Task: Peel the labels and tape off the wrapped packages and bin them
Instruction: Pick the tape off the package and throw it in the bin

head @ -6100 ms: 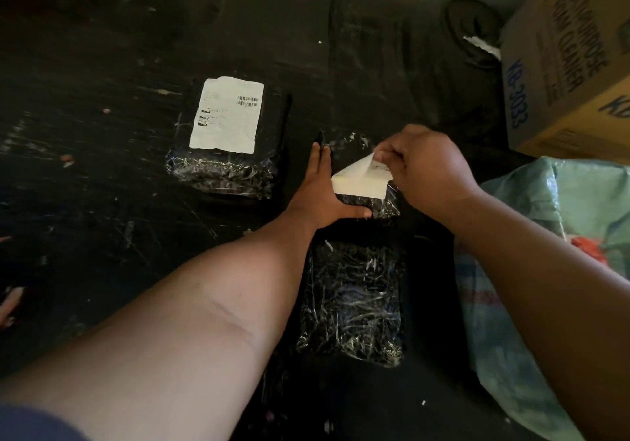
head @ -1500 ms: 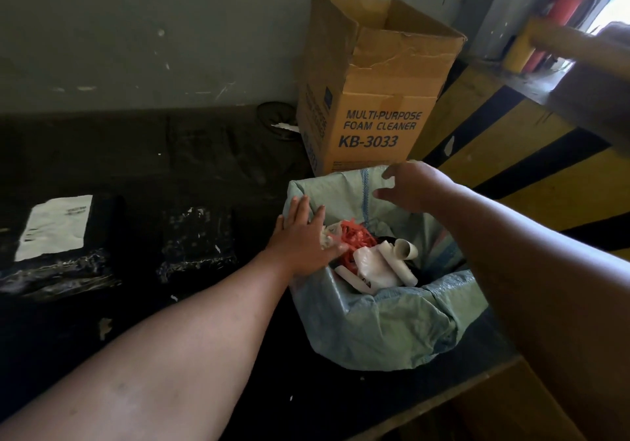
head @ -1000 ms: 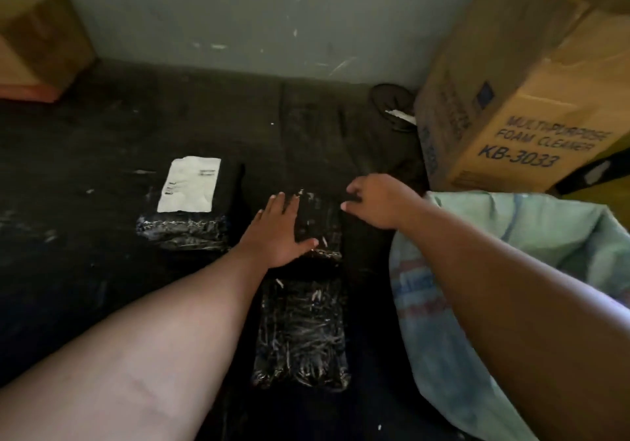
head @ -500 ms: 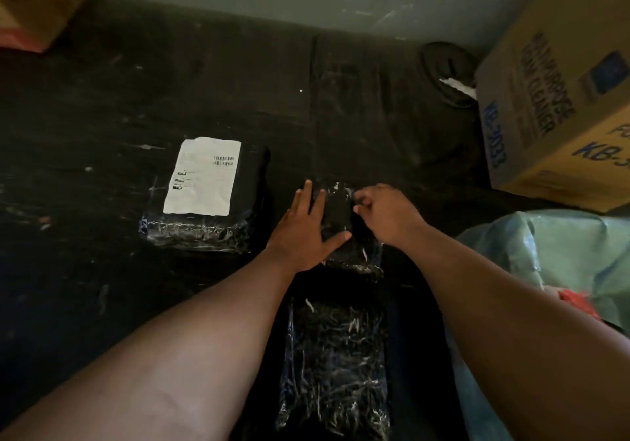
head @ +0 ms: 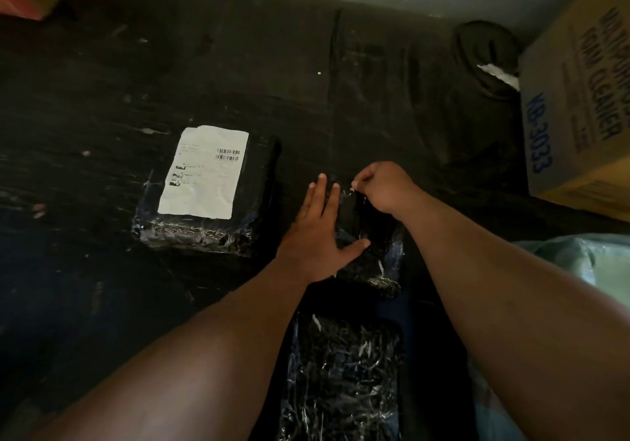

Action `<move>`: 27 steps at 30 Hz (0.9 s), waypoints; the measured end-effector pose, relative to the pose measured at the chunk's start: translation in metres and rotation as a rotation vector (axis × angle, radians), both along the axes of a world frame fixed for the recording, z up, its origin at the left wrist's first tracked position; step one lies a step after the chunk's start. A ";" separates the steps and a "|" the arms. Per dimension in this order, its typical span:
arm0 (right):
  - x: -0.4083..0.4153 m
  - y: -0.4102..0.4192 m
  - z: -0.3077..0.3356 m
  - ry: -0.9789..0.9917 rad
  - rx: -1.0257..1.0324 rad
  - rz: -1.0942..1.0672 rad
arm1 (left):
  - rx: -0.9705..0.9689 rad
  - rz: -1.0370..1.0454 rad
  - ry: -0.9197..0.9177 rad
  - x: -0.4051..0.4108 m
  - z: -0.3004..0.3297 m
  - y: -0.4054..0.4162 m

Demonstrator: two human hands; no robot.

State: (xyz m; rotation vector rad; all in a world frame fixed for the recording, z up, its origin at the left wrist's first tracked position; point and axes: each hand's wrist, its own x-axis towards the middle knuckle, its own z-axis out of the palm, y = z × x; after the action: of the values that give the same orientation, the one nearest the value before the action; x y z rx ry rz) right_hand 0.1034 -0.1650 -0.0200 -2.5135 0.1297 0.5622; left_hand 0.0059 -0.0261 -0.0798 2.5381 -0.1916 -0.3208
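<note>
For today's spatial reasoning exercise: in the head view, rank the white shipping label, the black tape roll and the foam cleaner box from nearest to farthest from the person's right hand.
1. White shipping label, to the left of the right hand.
2. Black tape roll, up and right by the wall.
3. Foam cleaner box, far right.

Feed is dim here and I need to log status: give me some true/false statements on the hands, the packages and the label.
1. The left hand lies flat on the middle package. True.
2. The right hand rests open on the cardboard box. False: it pinches at the middle package's far edge.
3. The left package carries a white label. True.
4. The near package carries a label. False: only shiny black wrap shows.
5. The pale bag is at the left. False: it is at the right edge.
</note>
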 end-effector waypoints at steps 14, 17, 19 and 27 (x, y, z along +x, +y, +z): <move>-0.007 -0.005 -0.011 0.011 0.114 -0.119 | -0.014 -0.009 0.028 0.001 0.003 -0.001; -0.007 -0.006 -0.012 -0.029 0.147 -0.187 | -0.017 -0.008 0.026 0.001 0.002 0.000; -0.006 -0.003 -0.011 -0.013 0.134 -0.176 | -0.027 -0.007 0.030 0.001 0.001 0.001; 0.005 0.006 0.006 0.141 0.007 0.022 | -0.022 -0.010 0.046 0.001 0.001 0.001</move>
State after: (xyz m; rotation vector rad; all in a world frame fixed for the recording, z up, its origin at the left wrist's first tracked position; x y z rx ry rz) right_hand 0.1087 -0.1593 -0.0139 -2.4704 0.1529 0.7472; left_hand 0.0069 -0.0254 -0.0789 2.5060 -0.1888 -0.3786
